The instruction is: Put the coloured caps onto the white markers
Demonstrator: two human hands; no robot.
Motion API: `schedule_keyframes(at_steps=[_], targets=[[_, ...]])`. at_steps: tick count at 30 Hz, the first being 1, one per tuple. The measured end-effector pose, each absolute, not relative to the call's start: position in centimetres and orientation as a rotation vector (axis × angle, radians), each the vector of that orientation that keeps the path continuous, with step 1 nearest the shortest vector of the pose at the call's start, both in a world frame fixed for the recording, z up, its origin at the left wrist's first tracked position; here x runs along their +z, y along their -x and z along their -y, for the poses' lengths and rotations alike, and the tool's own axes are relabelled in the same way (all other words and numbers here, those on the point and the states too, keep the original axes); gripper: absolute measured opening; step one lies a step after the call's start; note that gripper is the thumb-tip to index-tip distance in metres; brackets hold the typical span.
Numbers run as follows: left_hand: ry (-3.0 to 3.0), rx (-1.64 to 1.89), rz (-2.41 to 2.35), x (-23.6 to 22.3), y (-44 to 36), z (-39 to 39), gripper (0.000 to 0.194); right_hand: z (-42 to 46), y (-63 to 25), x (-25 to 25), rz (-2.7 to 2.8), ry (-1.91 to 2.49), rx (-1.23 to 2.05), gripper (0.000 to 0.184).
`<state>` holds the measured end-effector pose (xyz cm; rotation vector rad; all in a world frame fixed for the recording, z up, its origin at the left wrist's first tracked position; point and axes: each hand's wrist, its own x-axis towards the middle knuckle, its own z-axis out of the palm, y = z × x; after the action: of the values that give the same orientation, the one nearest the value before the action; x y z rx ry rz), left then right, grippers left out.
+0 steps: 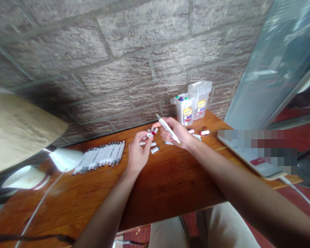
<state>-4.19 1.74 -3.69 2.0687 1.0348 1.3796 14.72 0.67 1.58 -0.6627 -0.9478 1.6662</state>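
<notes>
The held marker (167, 129) bears print too small to read.

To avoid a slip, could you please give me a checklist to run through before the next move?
1. Hold on the marker: ok, it lies in the fingers of the right hand.
2. Hold on the cap: ok, it is at the fingertips of the left hand.
3. Held cap on held marker: not ok, the two are apart.
4. Loose caps gathered: not ok, they lie scattered on the table.
5. Row of markers in order: ok, they lie side by side.
6. Held cap's colour matching the marker: cannot tell, too small.
</notes>
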Motion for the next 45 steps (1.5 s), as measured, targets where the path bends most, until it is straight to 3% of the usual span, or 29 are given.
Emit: schedule_keyframes(at_steps=[3, 9, 16, 21, 28, 32, 45], targets=[[-2.041, 1.381, -1.027, -3.7, 3.9, -1.6, 0.020, -0.6, -14.4, 1.4, 0.929, 0.713, 1.599, 0.030], [-2.012, 1.372, -1.040, -3.5, 3.9, -1.6, 0.023, -1.5, -14.2, 0.8, 0.646, 0.720, 1.247, 0.047], [-2.078, 1.339, -1.126, -3.5, 4.1, -1.7, 0.023, -1.6, -15.1, 1.1, 0.671, 0.656, 1.328, 0.019], [-2.130, 1.335, -1.129, -4.0, 4.4, -2.0, 0.018, -1.4, -15.0, 1.0, 0.815, 0.658, 1.279, 0.029], [-2.120, 1.300, -1.125, -4.2, 4.4, -2.2, 0.021, -0.6, -14.1, 0.6, 1.160, 0.892, 0.848, 0.050], [-2.136, 1.254, -1.171, -3.6, 4.1, -1.6, 0.023, -0.3, -13.9, 0.2, 1.268, 0.922, 0.638, 0.046], [-2.111, 1.250, -1.147, -3.8, 4.2, -1.6, 0.023, 0.0, -13.8, -0.6, 1.451, 1.022, 0.554, 0.037]])
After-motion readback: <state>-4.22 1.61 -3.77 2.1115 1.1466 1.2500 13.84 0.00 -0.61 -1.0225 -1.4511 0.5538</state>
